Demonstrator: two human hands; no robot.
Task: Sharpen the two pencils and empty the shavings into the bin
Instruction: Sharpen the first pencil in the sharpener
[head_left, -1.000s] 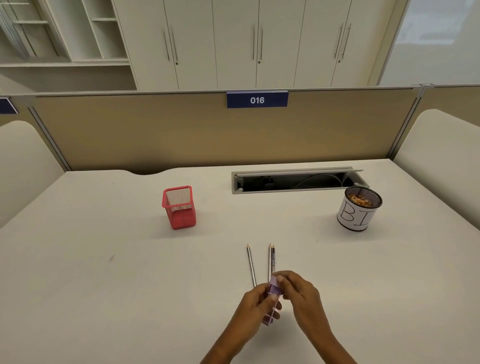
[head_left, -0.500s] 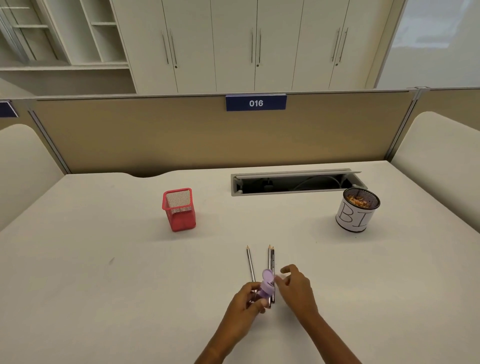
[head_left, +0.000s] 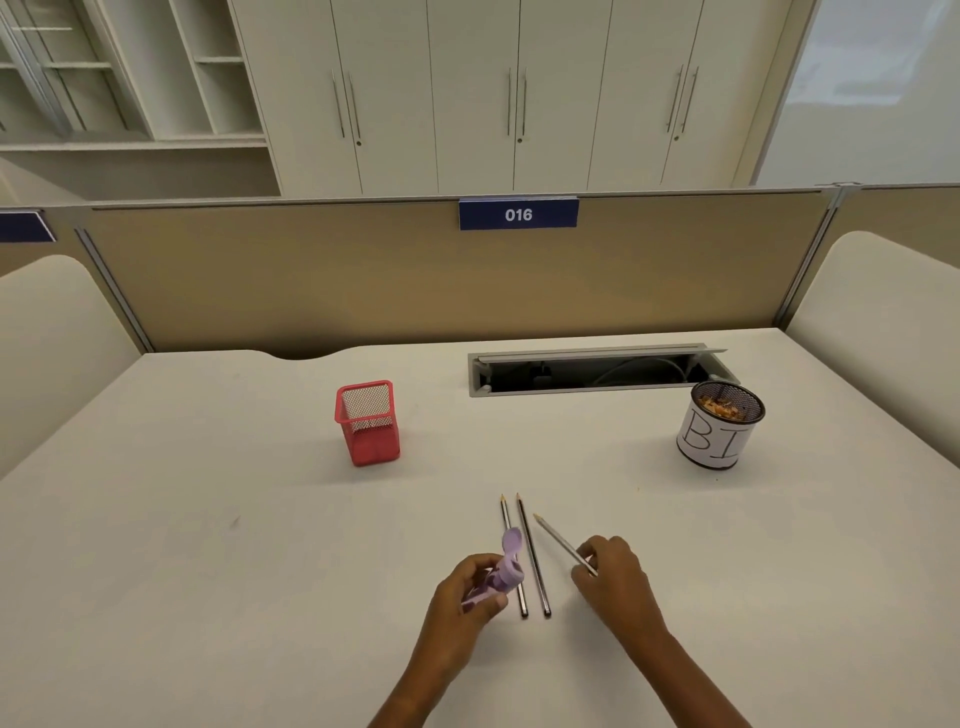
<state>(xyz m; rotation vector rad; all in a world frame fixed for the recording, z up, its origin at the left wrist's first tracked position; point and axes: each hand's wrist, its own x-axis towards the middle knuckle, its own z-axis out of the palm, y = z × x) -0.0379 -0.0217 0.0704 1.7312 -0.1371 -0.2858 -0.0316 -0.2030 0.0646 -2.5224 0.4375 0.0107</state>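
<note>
- Two hands work at the near edge of the white table (head_left: 208, 545), with both forearms reaching in from the bottom of the view.
- On the left, the left hand (head_left: 465, 597) curls its fingers round a purple sharpener (head_left: 501, 577). The round lid (head_left: 511, 540) is flipped open and stands up at the sharpener's far end.
- On the right, the right hand (head_left: 618, 579) pinches the near end of a grey pencil (head_left: 563, 544) between thumb and fingertips. The pencil slants away to the left with its pale tip leading. Whether it is clear of the table cannot be told.
- Between the hands, two more pencils lie side by side on the table, tips pointing away. The left pencil (head_left: 505, 514) is partly hidden behind the sharpener, and the dark pencil (head_left: 534, 561) lies just to its right.
- Farther back and to the left, a red mesh holder (head_left: 368, 422) stands upright, well apart from the pencils.
- Far to the right stands the bin (head_left: 714, 441), a round black mesh cup wrapped in white paper that shows the letters "BI". Orange-brown shavings (head_left: 722, 406) lie inside it.
- Just behind the bin, an open cable slot (head_left: 592, 371) is sunk into the table, with cables visible inside.
- At the back, a tan partition (head_left: 311, 280) carries a blue plate (head_left: 518, 214) reading 016, and pale cupboards (head_left: 467, 93) rise beyond it.
</note>
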